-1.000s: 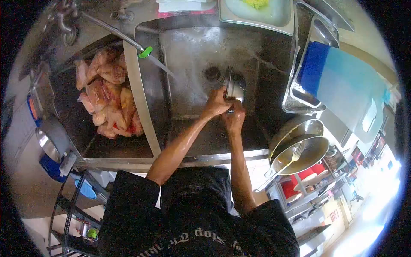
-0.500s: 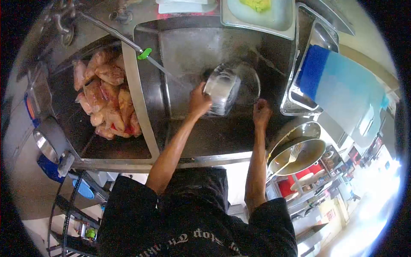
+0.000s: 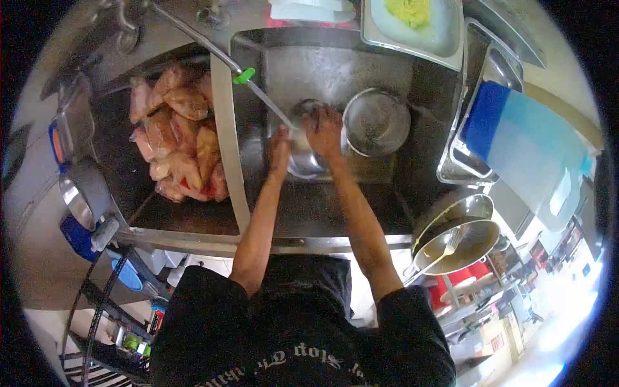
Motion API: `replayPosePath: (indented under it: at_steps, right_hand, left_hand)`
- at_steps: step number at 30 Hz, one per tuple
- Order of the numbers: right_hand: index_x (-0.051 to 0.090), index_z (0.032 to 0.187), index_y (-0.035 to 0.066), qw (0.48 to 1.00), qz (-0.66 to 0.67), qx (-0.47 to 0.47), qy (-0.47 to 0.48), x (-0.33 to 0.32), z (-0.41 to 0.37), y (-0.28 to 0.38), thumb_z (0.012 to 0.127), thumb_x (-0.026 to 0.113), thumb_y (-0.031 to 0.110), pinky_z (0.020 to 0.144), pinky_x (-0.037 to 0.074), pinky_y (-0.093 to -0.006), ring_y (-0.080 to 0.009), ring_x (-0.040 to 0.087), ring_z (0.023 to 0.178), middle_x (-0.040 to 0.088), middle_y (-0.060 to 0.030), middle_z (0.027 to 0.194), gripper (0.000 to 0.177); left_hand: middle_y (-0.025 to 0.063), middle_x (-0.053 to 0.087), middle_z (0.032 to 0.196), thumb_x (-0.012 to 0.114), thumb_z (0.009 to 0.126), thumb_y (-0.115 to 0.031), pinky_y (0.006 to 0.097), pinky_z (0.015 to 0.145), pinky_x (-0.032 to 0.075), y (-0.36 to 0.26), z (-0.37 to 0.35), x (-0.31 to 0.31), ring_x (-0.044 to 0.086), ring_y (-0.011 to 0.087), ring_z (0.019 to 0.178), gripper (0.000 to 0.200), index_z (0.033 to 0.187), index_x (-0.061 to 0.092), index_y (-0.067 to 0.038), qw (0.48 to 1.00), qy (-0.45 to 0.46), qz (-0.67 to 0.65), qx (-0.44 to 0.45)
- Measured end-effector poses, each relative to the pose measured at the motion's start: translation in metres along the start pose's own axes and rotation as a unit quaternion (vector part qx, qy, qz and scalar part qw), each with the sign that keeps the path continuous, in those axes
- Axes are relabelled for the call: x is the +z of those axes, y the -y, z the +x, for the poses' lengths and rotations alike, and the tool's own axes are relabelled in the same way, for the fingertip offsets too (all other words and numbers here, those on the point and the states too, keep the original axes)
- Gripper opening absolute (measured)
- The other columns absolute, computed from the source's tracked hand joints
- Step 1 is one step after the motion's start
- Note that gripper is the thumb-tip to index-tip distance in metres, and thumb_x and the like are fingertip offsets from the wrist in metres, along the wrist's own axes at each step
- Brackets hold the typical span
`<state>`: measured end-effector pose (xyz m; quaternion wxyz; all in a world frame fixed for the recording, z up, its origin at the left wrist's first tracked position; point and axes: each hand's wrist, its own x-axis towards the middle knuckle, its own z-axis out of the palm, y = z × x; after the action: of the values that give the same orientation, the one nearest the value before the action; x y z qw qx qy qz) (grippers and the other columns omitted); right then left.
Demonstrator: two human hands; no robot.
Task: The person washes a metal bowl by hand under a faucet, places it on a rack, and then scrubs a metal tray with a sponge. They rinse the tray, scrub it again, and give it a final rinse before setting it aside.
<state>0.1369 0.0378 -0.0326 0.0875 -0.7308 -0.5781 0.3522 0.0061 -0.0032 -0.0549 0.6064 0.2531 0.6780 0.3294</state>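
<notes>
In the right-hand basin of the sink (image 3: 293,219), my left hand (image 3: 279,151) grips the left side of a shiny metal container (image 3: 306,166). My right hand (image 3: 324,132) lies over its upper right part, with the fingers smeared by motion. Both hands partly cover the container. The tap spout (image 3: 267,100), with a green band on it, ends just above it. A round, clear-looking container (image 3: 377,122) stands on the basin floor to the right, untouched by either hand.
Several bagged pieces of raw meat (image 3: 177,135) lie in the left basin. A metal pan with yellow stuff (image 3: 412,35) stands at the back edge. On the right are metal trays (image 3: 459,169), a translucent blue board (image 3: 525,138) and stacked pans (image 3: 458,248) with a fork.
My right hand has left the round container's rim and moved left onto the metal container. That container has come left beneath the spout, along with my left hand. The view has shifted slightly.
</notes>
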Motion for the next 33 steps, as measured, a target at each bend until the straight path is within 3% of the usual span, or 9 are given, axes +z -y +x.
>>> replayPosePath:
  at_steps: [5,10,13,14,16,25,28,31,33]
  right_hand:
    - [0.036,0.124,0.001,0.942,-0.068,-0.328,-0.024,-0.024,-0.041,0.029,0.082,0.048,0.031,0.099,0.016,-0.0537,-0.0382,0.021,0.125,0.025,-0.0221,0.133,0.053]
    - [0.027,0.130,0.003,0.955,0.216,-0.093,-0.182,0.025,-0.069,-0.042,0.086,0.041,0.040,0.101,0.018,-0.0445,-0.0328,0.019,0.126,0.022,-0.0179,0.136,0.060]
    - [0.029,0.130,0.003,0.721,0.649,0.245,-0.005,0.013,-0.044,-0.081,0.084,0.038,0.052,0.101,0.020,-0.0361,-0.0269,0.026,0.124,0.031,-0.0151,0.133,0.068]
    - [0.029,0.130,0.003,0.720,0.650,0.245,-0.006,-0.004,-0.031,-0.079,0.084,0.038,0.052,0.101,0.020,-0.0361,-0.0269,0.026,0.124,0.031,-0.0151,0.133,0.068]
    - [0.035,0.128,0.003,0.857,0.412,0.294,0.097,-0.045,-0.004,-0.065,0.080,0.040,0.058,0.098,0.026,-0.0350,-0.0265,0.035,0.119,0.037,-0.0152,0.129,0.072]
    - [0.063,0.096,0.004,0.931,0.364,0.002,0.022,-0.062,0.012,-0.022,0.080,0.057,0.037,0.077,0.045,-0.0315,-0.0219,0.059,0.084,0.064,-0.0104,0.089,0.037]
    - [0.063,0.084,0.004,0.980,-0.002,-0.150,0.129,-0.094,-0.017,0.036,0.079,0.060,0.027,0.057,0.048,-0.0333,-0.0212,0.060,0.064,0.061,-0.0156,0.075,0.024]
    - [0.062,0.086,0.004,0.904,-0.052,-0.417,0.070,-0.065,-0.044,0.027,0.079,0.058,0.030,0.059,0.048,-0.0371,-0.0259,0.061,0.067,0.059,-0.0165,0.072,0.027]
    - [0.059,0.095,0.006,0.920,-0.049,-0.306,0.239,-0.076,-0.034,0.026,0.080,0.056,0.034,0.068,0.046,-0.0397,-0.0276,0.059,0.078,0.058,-0.0179,0.083,0.032]
  left_hand:
    - [0.0033,0.054,0.088,0.046,0.085,-0.046,0.0306,0.073,0.039,0.028,0.004,0.001,0.048,0.0148,0.082,0.047,0.095,0.056,-0.002,0.974,-0.112,-0.194,0.015]
    - [0.0042,0.052,0.104,0.047,0.086,-0.038,0.0312,0.080,0.040,-0.019,-0.027,0.012,0.050,0.0177,0.090,0.038,0.108,0.051,-0.008,0.916,-0.158,-0.360,-0.081]
    - [0.0038,0.051,0.105,0.046,0.085,-0.042,0.0336,0.081,0.041,0.001,-0.035,0.000,0.050,0.0185,0.092,0.042,0.113,0.048,-0.010,0.913,-0.164,-0.352,-0.127]
    - [0.0043,0.050,0.108,0.045,0.085,-0.045,0.0355,0.083,0.041,0.002,-0.038,-0.005,0.049,0.0195,0.095,0.046,0.115,0.046,-0.011,0.907,-0.124,-0.367,-0.161]
    - [0.0048,0.049,0.111,0.043,0.084,-0.048,0.0374,0.086,0.040,0.011,-0.037,-0.010,0.048,0.0204,0.099,0.050,0.118,0.044,-0.012,0.900,-0.082,-0.382,-0.194]
    - [0.0100,0.014,0.140,0.036,0.082,-0.056,0.0547,0.096,0.025,0.026,0.017,-0.035,0.022,0.0293,0.126,0.073,0.137,0.004,-0.020,0.948,0.070,-0.271,-0.154]
    - [0.0125,0.006,0.141,0.037,0.081,-0.058,0.0566,0.090,0.032,-0.049,0.009,-0.031,0.019,0.0304,0.127,0.077,0.137,0.001,-0.021,0.934,0.107,-0.269,-0.208]
    - [0.0154,0.055,0.101,0.039,0.084,-0.045,0.0400,0.063,0.049,-0.014,0.032,-0.047,0.048,0.0231,0.104,0.048,0.114,0.044,-0.008,0.951,0.201,-0.126,-0.199]
    - [0.0069,0.053,0.069,0.043,0.082,-0.031,0.0351,0.061,0.044,0.018,0.039,-0.041,0.051,0.0177,0.081,0.027,0.089,0.050,-0.007,0.964,0.110,-0.112,-0.216]
